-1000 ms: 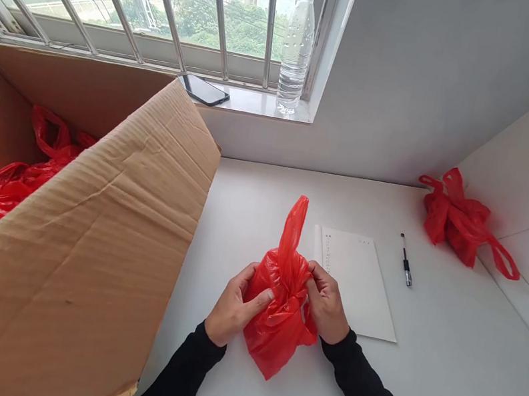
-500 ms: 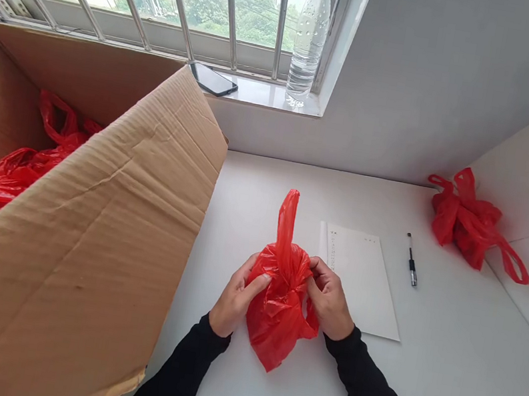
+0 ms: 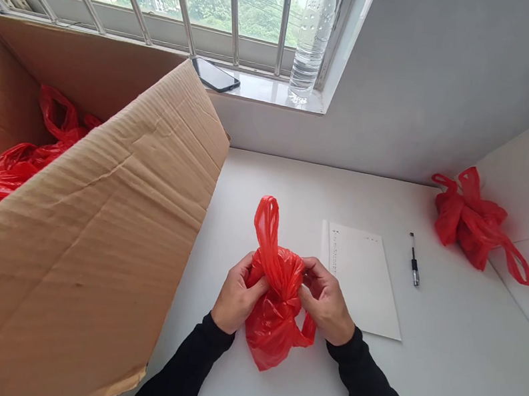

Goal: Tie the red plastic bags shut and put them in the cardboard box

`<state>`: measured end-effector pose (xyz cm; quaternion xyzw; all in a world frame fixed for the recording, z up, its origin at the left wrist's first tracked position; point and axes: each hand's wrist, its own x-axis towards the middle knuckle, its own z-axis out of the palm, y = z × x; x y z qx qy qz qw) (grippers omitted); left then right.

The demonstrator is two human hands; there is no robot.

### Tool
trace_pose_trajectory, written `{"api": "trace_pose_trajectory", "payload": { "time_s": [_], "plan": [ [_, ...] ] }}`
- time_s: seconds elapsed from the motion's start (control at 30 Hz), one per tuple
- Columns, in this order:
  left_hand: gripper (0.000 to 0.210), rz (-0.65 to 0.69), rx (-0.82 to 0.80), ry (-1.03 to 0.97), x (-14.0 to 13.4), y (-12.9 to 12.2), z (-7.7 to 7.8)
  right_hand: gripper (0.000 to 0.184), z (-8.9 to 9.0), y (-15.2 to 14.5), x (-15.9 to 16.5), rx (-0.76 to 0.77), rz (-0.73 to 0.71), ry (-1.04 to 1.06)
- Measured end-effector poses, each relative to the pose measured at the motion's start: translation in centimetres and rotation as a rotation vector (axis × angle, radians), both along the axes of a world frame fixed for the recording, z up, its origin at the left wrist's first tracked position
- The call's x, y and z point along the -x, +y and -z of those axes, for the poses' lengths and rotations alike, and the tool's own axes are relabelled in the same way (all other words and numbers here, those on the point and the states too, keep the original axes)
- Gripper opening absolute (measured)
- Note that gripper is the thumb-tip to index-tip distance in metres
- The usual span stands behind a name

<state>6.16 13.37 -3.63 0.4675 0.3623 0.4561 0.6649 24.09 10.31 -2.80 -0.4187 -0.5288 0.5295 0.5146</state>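
A knotted red plastic bag is held between my two hands over the white table, one looped handle sticking up and another hanging at its lower right. My left hand grips its left side, thumb pressed near the knot. On the right side, my right hand pinches the plastic beside the knot with thumb and fingers. What the bag contains is hidden. Just beyond my right hand lies a white notebook, with a black pen to its right.
A large open cardboard box fills the left, with red plastic bags inside. Another red bag lies at the back right against the wall. A phone and a water bottle are on the windowsill by the barred window.
The upright handle has tipped left and its loop has opened out. Both hands keep hold of the bag, with the right fingers shifted slightly left. The view has moved a little.
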Motion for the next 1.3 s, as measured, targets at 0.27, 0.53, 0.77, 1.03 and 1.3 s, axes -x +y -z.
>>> {"api": "trace_pose_trajectory", "payload": {
  "time_s": [0.27,0.53,0.77,1.03,1.3],
  "plan": [
    [0.028,-0.029,0.037,-0.012,-0.2,0.0,0.0,0.015,0.5,0.3,-0.4,0.051,0.065,0.042],
    [0.041,-0.005,0.036,-0.028,0.2,0.0,0.2,0.026,0.0,0.1,0.4,0.079,0.004,0.011],
    [0.045,0.167,0.082,-0.026,-0.2,-0.2,-1.0,0.026,0.5,0.2,-0.3,0.090,0.172,0.079],
    [0.037,-0.033,0.105,-0.069,0.0,0.1,0.0,0.049,0.4,0.3,-0.1,0.154,0.065,0.107],
    [0.028,-0.094,0.143,-0.107,0.4,0.3,0.1,0.026,0.6,0.5,0.1,0.162,0.051,0.097]
  ]
}}
